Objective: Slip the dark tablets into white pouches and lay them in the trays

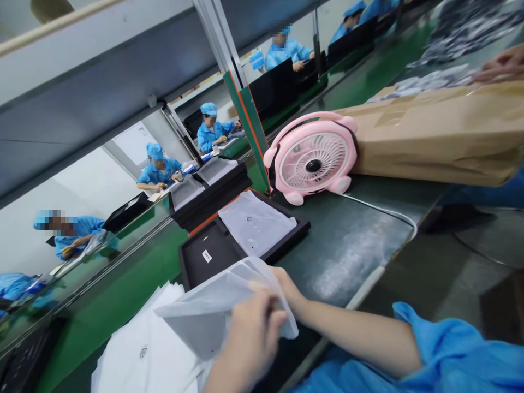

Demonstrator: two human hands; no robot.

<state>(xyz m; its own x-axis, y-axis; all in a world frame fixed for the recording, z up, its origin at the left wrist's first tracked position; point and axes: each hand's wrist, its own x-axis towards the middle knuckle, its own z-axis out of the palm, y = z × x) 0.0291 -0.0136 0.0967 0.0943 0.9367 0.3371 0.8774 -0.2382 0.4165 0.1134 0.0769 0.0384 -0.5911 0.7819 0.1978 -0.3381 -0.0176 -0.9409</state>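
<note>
A translucent plastic bag (221, 295) is raised off the stack and bent between my hands. My left hand (249, 333), blurred, is in front of it with curled fingers closed on the film. On the far side, my right hand (289, 289) grips the bag near its edge; the film partly hides its fingers. Just below and to the left lies a loose stack of white plastic bags (143, 349), one with a small printed mark. Beyond the bag, a black tray (213, 248) holds a flat bagged item (256, 221) in one compartment and shows a small white label in another.
A pink fan (313, 164) stands on the bench, its white cable (380, 207) running to the front edge. Behind it is a brown cardboard box (434, 136) with another person's hand (503, 65) above it. Stacked black trays (213, 199) stand beside the green conveyor (155, 262). Several co-workers sit opposite.
</note>
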